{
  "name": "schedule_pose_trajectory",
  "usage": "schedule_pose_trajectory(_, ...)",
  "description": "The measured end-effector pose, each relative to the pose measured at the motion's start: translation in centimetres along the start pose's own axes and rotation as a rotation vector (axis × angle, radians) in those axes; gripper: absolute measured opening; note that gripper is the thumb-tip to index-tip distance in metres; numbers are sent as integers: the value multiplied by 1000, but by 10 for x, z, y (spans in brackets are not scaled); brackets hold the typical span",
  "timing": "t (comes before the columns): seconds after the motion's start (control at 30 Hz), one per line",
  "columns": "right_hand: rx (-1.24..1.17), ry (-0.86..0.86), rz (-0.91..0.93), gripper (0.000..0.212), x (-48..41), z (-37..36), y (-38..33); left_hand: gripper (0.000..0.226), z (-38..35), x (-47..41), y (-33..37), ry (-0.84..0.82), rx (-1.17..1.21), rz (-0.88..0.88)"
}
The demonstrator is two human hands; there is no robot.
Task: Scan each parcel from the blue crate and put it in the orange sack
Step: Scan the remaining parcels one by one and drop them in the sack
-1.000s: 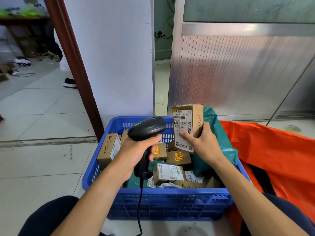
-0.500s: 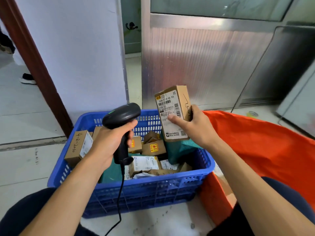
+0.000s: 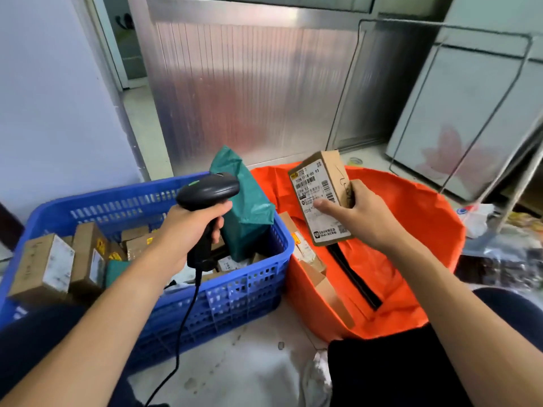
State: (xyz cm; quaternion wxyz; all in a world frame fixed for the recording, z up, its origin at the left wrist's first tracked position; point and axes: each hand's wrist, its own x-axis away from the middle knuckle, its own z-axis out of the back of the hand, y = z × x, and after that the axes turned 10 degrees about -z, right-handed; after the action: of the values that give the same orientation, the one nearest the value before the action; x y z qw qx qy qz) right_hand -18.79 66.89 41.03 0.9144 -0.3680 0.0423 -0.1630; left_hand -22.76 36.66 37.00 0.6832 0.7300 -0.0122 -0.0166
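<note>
My left hand grips a black corded barcode scanner above the blue crate. The crate holds several small cardboard parcels and a tall green plastic mailer leaning at its right end. My right hand holds a small cardboard parcel with a white barcode label, tilted, over the open mouth of the orange sack. The sack stands right of the crate, with a few cardboard parcels lying inside it along its left wall.
A ribbed metal door panel stands behind the crate and sack, with a white wall to the left. A leaning wire frame and white panel are at the right. Plastic bags and clutter lie on the floor to the right.
My right hand has carried the labelled parcel rightward, from above the crate to above the sack. The view has swung right. The scanner stays in my left hand over the crate.
</note>
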Motion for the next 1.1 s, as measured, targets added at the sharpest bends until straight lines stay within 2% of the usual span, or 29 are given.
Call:
schedule_pose_trajectory(0.2,66,-22,-144,53,9,13,65,14,-43,2,-4,-48,-26,26)
schedule_pose_trajectory(0.47,280,-85,-234,45,0,-7,140,12,-71,6,-16,-100,-41,67)
schedule_pose_trajectory(0.57,328,-60,-260,49,-5,-19,160,12,-73,6,-21,-115,-45,79)
schedule_pose_trajectory(0.73,572,-139,-238,67,-18,-33,179,13,-73,3,-26,-98,-56,90)
schedule_pose_trajectory(0.93,642,-229,-249,64,-25,-49,197,15,-68,0,-26,-129,-64,66)
schedule_pose_trajectory(1.1,686,-239,-260,66,-20,-61,207,15,-65,0,-25,-149,-58,61)
